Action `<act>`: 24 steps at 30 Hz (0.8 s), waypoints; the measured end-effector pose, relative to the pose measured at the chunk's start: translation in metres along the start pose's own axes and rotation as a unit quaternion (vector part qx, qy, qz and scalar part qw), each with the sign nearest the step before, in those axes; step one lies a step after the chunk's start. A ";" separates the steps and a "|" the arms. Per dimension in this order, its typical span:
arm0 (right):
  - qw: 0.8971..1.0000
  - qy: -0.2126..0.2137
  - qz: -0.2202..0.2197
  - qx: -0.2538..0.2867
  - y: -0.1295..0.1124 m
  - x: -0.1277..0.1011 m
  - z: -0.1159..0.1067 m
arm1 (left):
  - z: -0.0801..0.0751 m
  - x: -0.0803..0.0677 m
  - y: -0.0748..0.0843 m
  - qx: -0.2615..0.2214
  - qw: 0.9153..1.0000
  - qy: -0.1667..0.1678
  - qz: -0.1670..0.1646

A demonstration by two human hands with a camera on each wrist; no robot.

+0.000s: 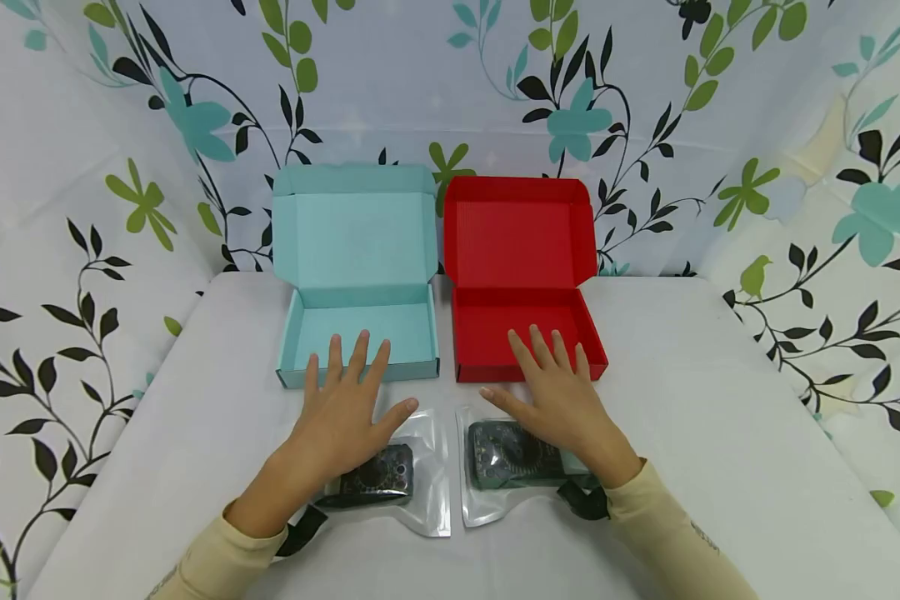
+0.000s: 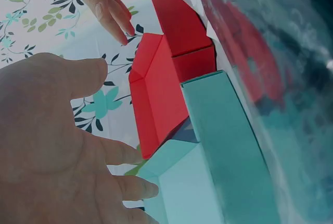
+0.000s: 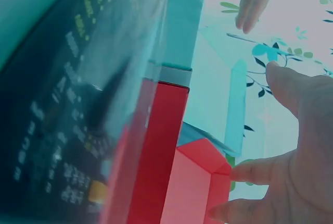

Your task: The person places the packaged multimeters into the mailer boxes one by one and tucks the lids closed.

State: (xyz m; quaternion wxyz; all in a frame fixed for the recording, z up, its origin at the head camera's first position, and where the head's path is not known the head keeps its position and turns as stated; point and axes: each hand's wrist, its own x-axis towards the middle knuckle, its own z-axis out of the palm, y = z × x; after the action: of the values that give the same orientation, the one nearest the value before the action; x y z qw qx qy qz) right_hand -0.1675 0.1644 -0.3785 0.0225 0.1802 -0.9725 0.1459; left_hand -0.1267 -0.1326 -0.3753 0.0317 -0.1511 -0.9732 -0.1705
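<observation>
Your left hand [image 1: 339,421] and right hand [image 1: 562,404], fingers spread flat, each hover over a clear plastic pouch holding a dark meter [image 1: 371,477], just before the open teal cardboard box [image 1: 360,333] and open red cardboard box [image 1: 521,329]; white table [image 1: 720,433] lies bare beside them.

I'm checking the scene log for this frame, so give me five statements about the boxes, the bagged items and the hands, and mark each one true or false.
1. The light blue cardboard box stands open, left of the open red cardboard box. True.
2. Both boxes hold a dark gadget. False: both show bare insides.
3. The left hand is spread with straight fingers above the left clear plastic bag with a dark patterned gadget. True.
4. The right hand has its grip closed round the red box's lid. False: its fingers are straight, and it hovers over the right clear plastic bag with a dark gadget.
5. The two bags lie stacked on the white table. False: they lie side by side.
</observation>
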 end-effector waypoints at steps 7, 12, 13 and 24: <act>1.000 -0.009 -0.002 0.006 0.000 0.004 0.004 | 0.003 0.002 -0.005 -0.004 1.000 0.000 -0.007; 1.000 -0.016 -0.006 0.013 0.001 -0.001 0.013 | 0.006 0.002 -0.009 -0.010 1.000 -0.002 -0.003; 1.000 -0.016 -0.009 0.013 0.000 -0.002 0.014 | 0.006 0.002 -0.009 -0.011 1.000 -0.001 -0.002; 0.993 -0.062 -0.095 0.028 -0.002 -0.017 0.015 | 0.001 0.034 0.017 -0.022 0.996 -0.053 0.070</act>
State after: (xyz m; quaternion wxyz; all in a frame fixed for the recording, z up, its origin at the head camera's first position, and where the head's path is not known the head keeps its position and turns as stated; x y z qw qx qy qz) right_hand -0.1505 0.1640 -0.3945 -0.0288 0.2812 -0.9460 0.1585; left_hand -0.1540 -0.1074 -0.3672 -0.0113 -0.2285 -0.9565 -0.1809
